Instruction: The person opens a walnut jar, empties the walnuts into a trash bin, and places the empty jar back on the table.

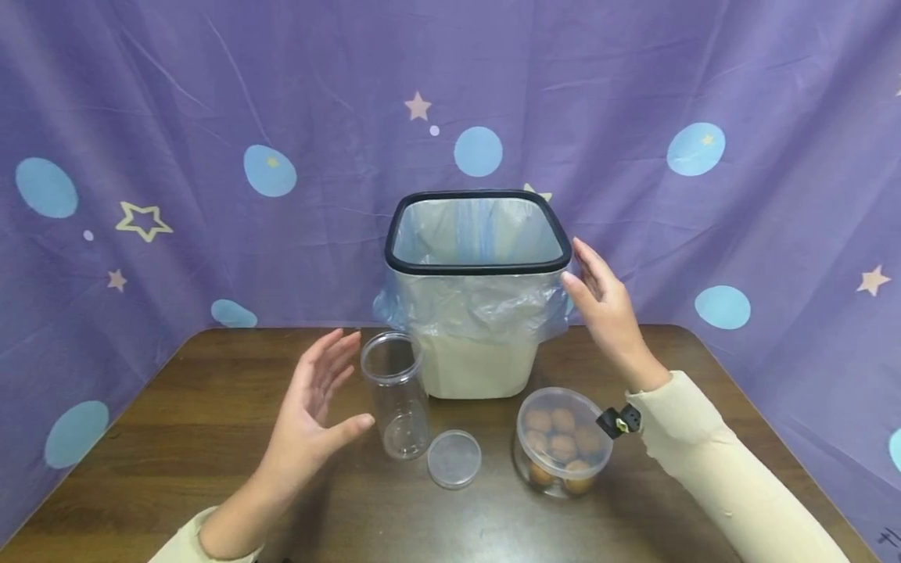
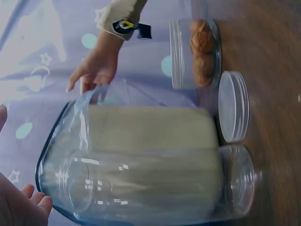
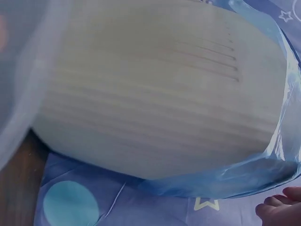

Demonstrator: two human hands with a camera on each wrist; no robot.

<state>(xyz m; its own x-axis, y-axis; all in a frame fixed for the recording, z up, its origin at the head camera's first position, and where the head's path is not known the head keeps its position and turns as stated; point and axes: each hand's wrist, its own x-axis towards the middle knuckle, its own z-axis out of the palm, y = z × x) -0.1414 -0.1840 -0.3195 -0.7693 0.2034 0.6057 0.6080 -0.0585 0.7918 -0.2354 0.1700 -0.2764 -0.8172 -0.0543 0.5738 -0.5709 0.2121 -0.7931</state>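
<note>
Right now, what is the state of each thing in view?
Trash bin: upright, uncovered, lined.
Black rim: in place.
Plastic liner: folded outward.
Tall clear jar: upright, uncapped, empty.
Loose lid: lying flat.
Round container: lidded, holding brown balls.
Left hand: holding nothing.
Right hand: near bin, contact unclear.

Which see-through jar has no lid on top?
The tall jar beside the bin: its top is open, while the short jar holding brown balls has its lid on.

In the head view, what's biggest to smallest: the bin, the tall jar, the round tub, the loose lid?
1. Bin
2. Tall jar and round tub: too alike to rank; jar taller, tub wider.
3. Loose lid
</note>
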